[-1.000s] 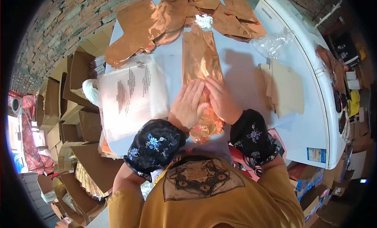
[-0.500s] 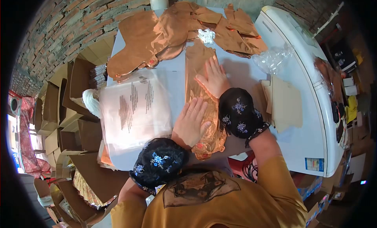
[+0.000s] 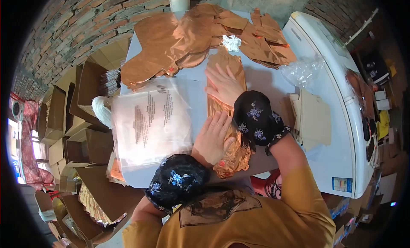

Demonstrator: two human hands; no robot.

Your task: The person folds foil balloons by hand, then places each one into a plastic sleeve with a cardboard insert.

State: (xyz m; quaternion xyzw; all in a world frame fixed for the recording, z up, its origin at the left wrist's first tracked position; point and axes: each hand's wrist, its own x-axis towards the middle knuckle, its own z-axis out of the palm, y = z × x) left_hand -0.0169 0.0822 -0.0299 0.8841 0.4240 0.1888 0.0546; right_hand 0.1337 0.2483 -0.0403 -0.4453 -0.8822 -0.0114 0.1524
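Observation:
A copper-coloured foil balloon (image 3: 235, 155), folded into a long narrow strip, lies lengthwise on the pale table (image 3: 194, 92). Its lower end is crinkled and reaches the near table edge. My left hand (image 3: 213, 137) rests flat across the strip's lower half, fingers stretched out. Farther up, my right hand (image 3: 225, 86) lies flat on the strip with its fingers spread. Beyond the strip's far end sits a small white bundle (image 3: 231, 43). Flat copper foil balloons (image 3: 158, 45) are piled along the back of the table.
Clear printed plastic bags (image 3: 151, 122) are stacked left of the strip. To the right are beige cards (image 3: 314, 119), crumpled clear plastic (image 3: 302, 70) and a white fridge-like appliance (image 3: 341, 137) lying flat. Cardboard boxes (image 3: 96, 147) crowd the left side; a brick wall stands behind.
My right hand has shifted left across the foil strip, its fingers now pointing up and left. My left hand stays flat on the lower part. The whole view has shifted slightly.

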